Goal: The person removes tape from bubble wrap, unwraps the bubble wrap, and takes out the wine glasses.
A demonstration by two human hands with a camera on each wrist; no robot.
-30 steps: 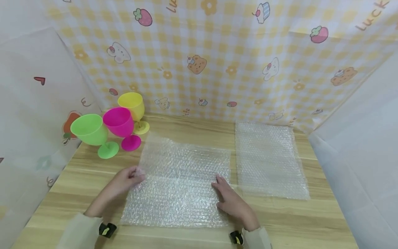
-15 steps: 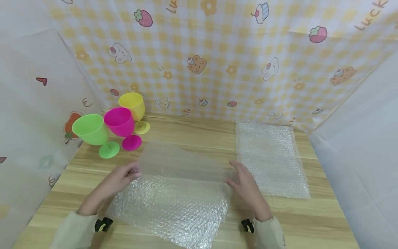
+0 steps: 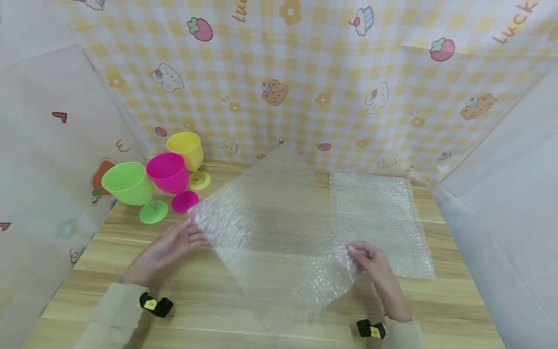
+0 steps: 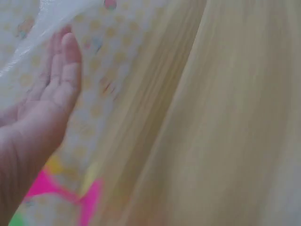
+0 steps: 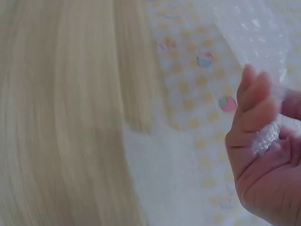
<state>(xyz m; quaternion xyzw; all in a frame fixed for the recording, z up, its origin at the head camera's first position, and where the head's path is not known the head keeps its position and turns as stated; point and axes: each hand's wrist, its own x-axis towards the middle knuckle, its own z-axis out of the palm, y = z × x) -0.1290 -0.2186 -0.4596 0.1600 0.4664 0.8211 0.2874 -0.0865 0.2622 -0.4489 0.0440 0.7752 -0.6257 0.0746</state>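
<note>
A clear bubble wrap sheet (image 3: 279, 232) hangs tilted above the wooden table (image 3: 109, 271), its far edge raised toward the back wall. My left hand (image 3: 174, 242) touches the sheet's left edge; in the left wrist view its fingers (image 4: 56, 80) are straight, with the film (image 4: 42, 23) against their tips. My right hand (image 3: 370, 261) pinches the sheet's lower right corner. The right wrist view shows crumpled bubble wrap (image 5: 265, 136) caught between the thumb and fingers of that hand (image 5: 263, 160).
A second bubble wrap sheet (image 3: 379, 218) lies flat at the right back of the table. Green (image 3: 128, 182), pink (image 3: 167, 172) and yellow (image 3: 186, 148) plastic goblets stand at the back left. Patterned sheets wall in the table behind and on both sides.
The near sheet lay flat under both hands a second ago. It has been lifted off the table and swung up, the right hand moving right and closing on its corner.
</note>
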